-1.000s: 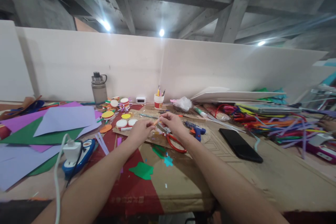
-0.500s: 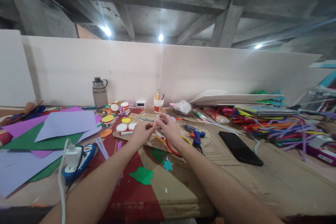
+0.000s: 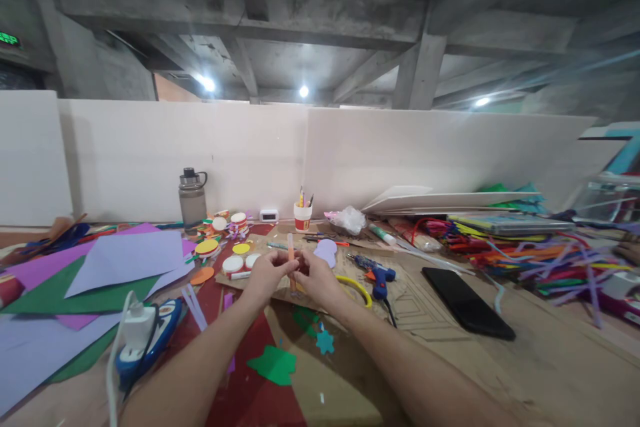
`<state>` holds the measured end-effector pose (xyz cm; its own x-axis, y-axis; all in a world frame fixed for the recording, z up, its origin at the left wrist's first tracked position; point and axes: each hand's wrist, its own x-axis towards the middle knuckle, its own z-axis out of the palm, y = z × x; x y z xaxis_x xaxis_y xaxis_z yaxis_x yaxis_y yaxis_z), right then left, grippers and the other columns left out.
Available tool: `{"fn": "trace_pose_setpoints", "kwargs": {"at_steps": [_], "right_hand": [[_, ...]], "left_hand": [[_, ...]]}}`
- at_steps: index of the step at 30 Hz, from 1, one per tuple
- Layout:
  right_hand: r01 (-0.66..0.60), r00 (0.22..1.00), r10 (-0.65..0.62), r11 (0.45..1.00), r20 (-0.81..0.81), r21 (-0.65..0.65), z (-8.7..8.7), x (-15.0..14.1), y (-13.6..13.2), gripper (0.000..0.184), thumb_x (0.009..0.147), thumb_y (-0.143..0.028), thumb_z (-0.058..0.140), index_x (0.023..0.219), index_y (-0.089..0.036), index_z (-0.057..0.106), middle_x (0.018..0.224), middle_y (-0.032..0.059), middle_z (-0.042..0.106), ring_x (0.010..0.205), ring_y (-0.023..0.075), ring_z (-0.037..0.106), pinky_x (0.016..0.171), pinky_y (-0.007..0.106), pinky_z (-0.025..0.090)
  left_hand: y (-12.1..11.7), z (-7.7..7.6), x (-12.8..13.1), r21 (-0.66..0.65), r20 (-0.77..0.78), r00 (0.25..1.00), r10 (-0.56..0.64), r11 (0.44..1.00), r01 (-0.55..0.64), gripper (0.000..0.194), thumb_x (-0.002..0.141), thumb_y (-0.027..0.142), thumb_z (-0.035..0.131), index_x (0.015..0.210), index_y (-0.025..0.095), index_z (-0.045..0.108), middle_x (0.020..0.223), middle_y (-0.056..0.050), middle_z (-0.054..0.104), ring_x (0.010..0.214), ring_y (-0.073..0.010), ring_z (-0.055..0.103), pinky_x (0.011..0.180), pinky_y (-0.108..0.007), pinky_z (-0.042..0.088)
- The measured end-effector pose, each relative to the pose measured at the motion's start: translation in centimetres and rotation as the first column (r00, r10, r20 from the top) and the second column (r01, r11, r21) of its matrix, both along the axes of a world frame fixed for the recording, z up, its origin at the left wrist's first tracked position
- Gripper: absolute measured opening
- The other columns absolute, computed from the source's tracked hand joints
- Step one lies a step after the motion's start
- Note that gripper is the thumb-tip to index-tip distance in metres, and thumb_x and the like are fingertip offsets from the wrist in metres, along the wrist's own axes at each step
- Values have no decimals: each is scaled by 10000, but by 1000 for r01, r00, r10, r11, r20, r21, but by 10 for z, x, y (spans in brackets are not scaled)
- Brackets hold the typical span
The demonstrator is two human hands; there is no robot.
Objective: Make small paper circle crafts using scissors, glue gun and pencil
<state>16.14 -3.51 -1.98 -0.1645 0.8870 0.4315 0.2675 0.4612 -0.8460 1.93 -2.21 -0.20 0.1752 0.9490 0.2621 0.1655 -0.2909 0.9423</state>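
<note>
My left hand (image 3: 267, 275) and my right hand (image 3: 314, 278) meet over the middle of the cardboard-covered table (image 3: 450, 353). Both are closed on a thin orange strip (image 3: 291, 250) that stands nearly upright between the fingertips. Just behind the hands lie a lilac paper shape (image 3: 326, 251) and round paper discs (image 3: 233, 263). A blue glue gun (image 3: 376, 272) and a yellow curved piece (image 3: 356, 285) lie right of my right hand.
Coloured paper sheets (image 3: 90, 267) cover the left side, near a white plug on a blue holder (image 3: 145, 327). A water bottle (image 3: 192, 199), a pen cup (image 3: 302, 215), a black phone (image 3: 467, 303) and a heap of pipe cleaners (image 3: 540, 253) stand around. Green scraps (image 3: 274, 364) lie near me.
Both hands have drawn closer to me and together; the orange strip has turned from slanted to nearly upright. The view has tilted up. The red scissors no longer show.
</note>
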Motion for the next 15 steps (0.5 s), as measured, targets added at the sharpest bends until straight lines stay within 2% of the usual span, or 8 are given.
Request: {"fn": "trace_pose_setpoints", "kwargs": {"at_steps": [4, 9, 12, 15], "right_hand": [[21, 1000, -21, 1000, -5, 7, -2, 0, 0, 187, 732, -183, 579, 915, -216, 593, 814, 5, 653, 739, 167, 610, 672, 286, 473], [97, 987, -109, 990, -117, -102, 1, 9, 7, 76, 762, -278, 579, 814, -227, 559, 638, -17, 575, 567, 152, 543, 528, 272, 440], [122, 974, -149, 980, -173, -158, 11, 17, 17, 151, 795, -366, 536, 765, -218, 538, 595, -23, 536, 503, 142, 513, 487, 272, 433], [187, 967, -206, 974, -149, -131, 28, 26, 29, 208, 767, -403, 560, 725, -200, 546, 608, -5, 564, 525, 143, 536, 481, 261, 437]], "left_hand": [[0, -2, 0, 18, -5, 1000, -4, 1000, 4, 331, 659, 472, 701, 741, 156, 648, 671, -13, 642, 573, -128, 527, 540, -246, 383], [1, -2, -4, -31, 120, 985, 123, 992, -120, 398, 758, 557, 581, 783, 160, 599, 579, 29, 541, 456, -89, 391, 458, -227, 286], [4, -2, -9, -18, 189, 966, 175, 984, -175, 377, 760, 538, 589, 736, 162, 581, 576, 38, 507, 469, -85, 404, 469, -221, 298], [5, 0, -13, -30, 262, 943, 207, 978, -206, 371, 753, 527, 600, 750, 156, 593, 631, 29, 530, 486, -80, 411, 470, -215, 303]]}}
